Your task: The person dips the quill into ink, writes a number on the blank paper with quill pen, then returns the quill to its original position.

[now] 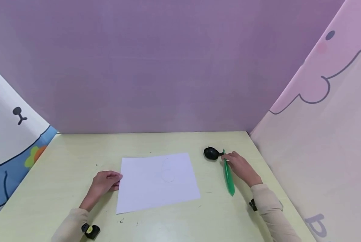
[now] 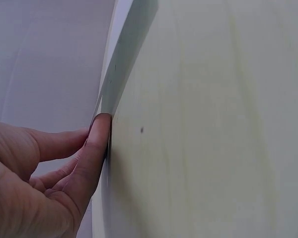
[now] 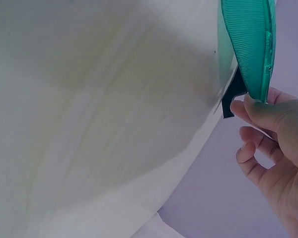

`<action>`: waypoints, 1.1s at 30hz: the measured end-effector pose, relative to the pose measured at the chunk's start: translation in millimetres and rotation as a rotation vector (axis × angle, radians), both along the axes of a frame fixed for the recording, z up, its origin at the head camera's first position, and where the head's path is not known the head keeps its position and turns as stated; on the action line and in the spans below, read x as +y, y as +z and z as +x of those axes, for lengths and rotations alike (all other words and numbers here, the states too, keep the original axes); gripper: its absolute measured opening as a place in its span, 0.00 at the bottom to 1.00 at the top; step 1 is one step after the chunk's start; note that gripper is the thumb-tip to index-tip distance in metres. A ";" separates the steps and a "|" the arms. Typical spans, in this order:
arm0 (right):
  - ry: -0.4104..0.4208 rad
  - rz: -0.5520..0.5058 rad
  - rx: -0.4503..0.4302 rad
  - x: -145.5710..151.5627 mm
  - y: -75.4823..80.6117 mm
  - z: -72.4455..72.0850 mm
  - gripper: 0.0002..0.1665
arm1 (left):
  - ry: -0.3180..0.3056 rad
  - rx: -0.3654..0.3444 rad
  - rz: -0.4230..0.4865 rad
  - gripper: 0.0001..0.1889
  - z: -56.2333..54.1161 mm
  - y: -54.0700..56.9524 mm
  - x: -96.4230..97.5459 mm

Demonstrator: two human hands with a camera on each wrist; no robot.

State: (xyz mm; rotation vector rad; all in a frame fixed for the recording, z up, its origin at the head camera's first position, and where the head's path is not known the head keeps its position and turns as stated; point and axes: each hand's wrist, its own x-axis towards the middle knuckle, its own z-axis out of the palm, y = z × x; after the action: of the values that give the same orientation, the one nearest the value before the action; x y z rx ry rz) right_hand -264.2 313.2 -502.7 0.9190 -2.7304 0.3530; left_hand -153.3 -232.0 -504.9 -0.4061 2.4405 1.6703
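My left hand (image 1: 105,184) pinches the left edge of a white sheet of paper (image 1: 147,188) between thumb and fingers. In the left wrist view that paper edge (image 2: 116,74) stands tilted up off the table, with a fingertip under it. A faint looping outline is drawn on the sheet's upper right. To the right, my right hand (image 1: 240,167) pinches a long green thing (image 1: 229,178) near its far end; it tapers to a point towards me. The right wrist view shows its ribbed green side (image 3: 248,44), its kind unclear. Beside the fingertips lies a rounded black thing (image 1: 211,153) with a thin neck.
The pale wooden table (image 1: 156,222) carries small dark marks near the paper. A purple wall (image 1: 156,67) stands at its back edge. Cartoon-printed panels flank it, with a white and blue one (image 1: 5,151) at left and a pink one (image 1: 325,134) at right.
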 end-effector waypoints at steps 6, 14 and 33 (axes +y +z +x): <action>0.018 0.019 0.017 0.8 1.8 -1.9 0.19 | 0.005 -0.002 0.002 0.17 -1.7 1.1 1.5; 0.057 0.027 0.050 -0.8 -0.9 -3.4 0.21 | 0.011 -0.006 -0.003 0.17 0.2 -1.8 -0.6; 0.102 0.038 0.108 -3.5 -5.2 -5.3 0.18 | 0.014 0.025 -0.012 0.16 3.6 -2.4 -1.4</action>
State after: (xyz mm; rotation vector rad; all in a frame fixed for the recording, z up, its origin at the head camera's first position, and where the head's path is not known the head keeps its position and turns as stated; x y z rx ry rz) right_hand -269.5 309.7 -507.9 1.0579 -2.6074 0.2629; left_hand -149.7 -233.5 -507.3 -0.4070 2.4725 1.6771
